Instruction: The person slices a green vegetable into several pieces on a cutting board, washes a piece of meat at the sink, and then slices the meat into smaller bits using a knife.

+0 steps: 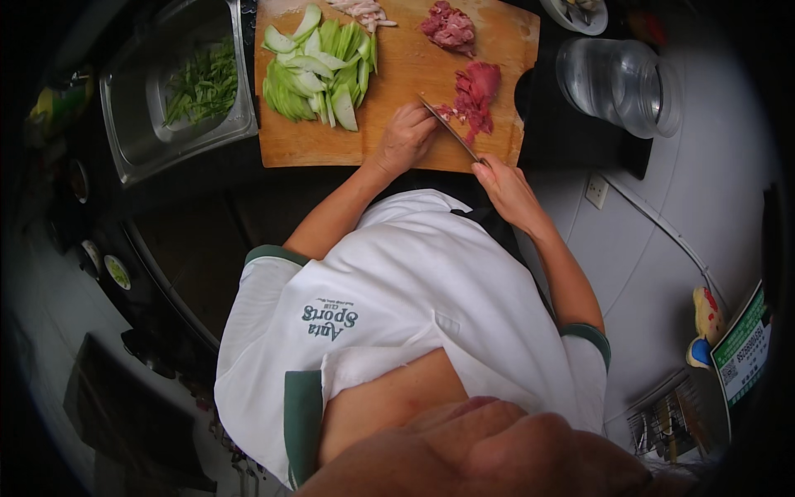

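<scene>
My right hand (503, 186) grips the handle of a kitchen knife (456, 130) over the wooden cutting board (397, 81). The blade slants up and left, its tip near the knuckles of my left hand (407, 136). Those left fingers are curled down on the board beside the blade; whatever lies under them is hidden. Just right of the blade is a loose pile of sliced red meat (477, 93), with small scraps by the edge. Farther back sits a second mound of meat (448, 28). Pale green vegetable slices (323, 68) are heaped on the board's left side.
Whitish strips (363, 11) lie at the board's far edge. To the left, a steel pan (118, 143) holds cut greens (205, 84). A clear jar (612, 84) and a white bowl (581, 18) stand to the right. A wall socket (597, 190) is below the jar.
</scene>
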A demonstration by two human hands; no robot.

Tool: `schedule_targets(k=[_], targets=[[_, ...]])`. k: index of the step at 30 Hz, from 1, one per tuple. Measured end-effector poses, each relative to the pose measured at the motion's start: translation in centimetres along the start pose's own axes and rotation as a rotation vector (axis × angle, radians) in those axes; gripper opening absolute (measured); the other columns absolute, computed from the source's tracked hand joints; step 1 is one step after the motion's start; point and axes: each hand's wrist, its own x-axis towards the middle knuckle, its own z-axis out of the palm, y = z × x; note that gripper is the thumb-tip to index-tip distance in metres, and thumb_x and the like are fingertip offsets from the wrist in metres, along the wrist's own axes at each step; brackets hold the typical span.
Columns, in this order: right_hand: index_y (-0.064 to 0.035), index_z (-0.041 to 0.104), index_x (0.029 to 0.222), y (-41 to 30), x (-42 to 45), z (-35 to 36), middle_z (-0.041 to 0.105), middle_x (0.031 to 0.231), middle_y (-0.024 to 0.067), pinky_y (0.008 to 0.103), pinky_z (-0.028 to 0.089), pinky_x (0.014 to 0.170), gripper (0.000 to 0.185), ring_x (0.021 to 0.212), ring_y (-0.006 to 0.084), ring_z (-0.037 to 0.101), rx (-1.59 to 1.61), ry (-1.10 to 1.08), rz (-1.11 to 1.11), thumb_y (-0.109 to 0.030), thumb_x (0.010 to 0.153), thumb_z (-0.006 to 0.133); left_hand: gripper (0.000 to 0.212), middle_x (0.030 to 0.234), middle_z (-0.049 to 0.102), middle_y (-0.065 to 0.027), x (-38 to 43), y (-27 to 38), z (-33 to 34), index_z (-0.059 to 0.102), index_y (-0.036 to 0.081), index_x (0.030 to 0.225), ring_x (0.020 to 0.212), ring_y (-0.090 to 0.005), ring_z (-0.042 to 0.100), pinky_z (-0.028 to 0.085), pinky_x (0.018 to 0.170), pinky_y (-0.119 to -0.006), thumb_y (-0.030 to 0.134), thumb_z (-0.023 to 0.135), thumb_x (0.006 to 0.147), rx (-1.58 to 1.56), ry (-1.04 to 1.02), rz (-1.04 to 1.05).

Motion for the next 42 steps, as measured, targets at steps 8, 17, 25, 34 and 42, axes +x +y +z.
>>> schedule_targets(k=[8,17,25,34,42], targets=[[0.0007,0.049,0.089,0.0,4.1,1.2,0.050,0.067,0.0172,0.0382,0.040,0.056,0.031,0.059,0.0323,0.050,0.070,0.079,-0.137,-0.030,0.095,0.042,0.020,0.094,0.061,-0.0096,0.0,-0.2,0.1,0.064,0.004,0.090,0.089,-0.0283,0.057,0.046,0.077,-0.037,0.005,0.067,0.070,0.025,-0.055,-0.024],[0.0024,0.050,0.089,-0.7,-1.1,-1.0,0.051,0.070,0.0203,0.0397,0.040,0.060,0.034,0.065,0.0378,0.049,0.068,-0.015,0.066,-0.031,0.094,0.044,0.023,0.091,0.060,-0.0088,-0.1,-0.4,0.6,0.062,0.004,0.087,0.090,-0.0267,0.056,0.045,0.077,-0.036,0.003,0.065,0.064,-0.022,0.015,0.014],[0.0023,0.050,0.091,-0.8,3.6,0.3,0.051,0.071,0.0204,0.0402,0.040,0.060,0.034,0.067,0.0340,0.052,0.035,-0.038,-0.050,-0.031,0.095,0.043,0.025,0.092,0.059,-0.0093,-0.4,-0.5,0.4,0.062,0.004,0.089,0.090,-0.0269,0.055,0.044,0.075,-0.036,0.004,0.062,0.064,0.008,-0.007,0.027],[0.0020,0.054,0.097,0.3,-0.2,0.1,0.057,0.079,0.0226,0.0404,0.043,0.067,0.034,0.075,0.0384,0.056,0.026,-0.015,0.056,-0.030,0.094,0.043,0.022,0.089,0.059,-0.0092,-0.4,-0.8,0.7,0.061,0.004,0.087,0.087,-0.0271,0.056,0.044,0.073,-0.037,0.004,0.062,0.064,0.043,0.022,0.053],[-0.0035,0.057,0.103,1.3,0.1,-0.4,0.046,0.059,0.0057,0.0295,0.038,0.048,0.036,0.050,0.0172,0.046,0.310,-0.105,0.137,-0.034,0.096,0.038,0.022,0.090,0.061,-0.0098,0.1,1.0,0.0,0.061,0.004,0.090,0.085,-0.0279,0.057,0.045,0.073,-0.037,0.003,0.067,0.069,-0.050,0.009,0.045]])
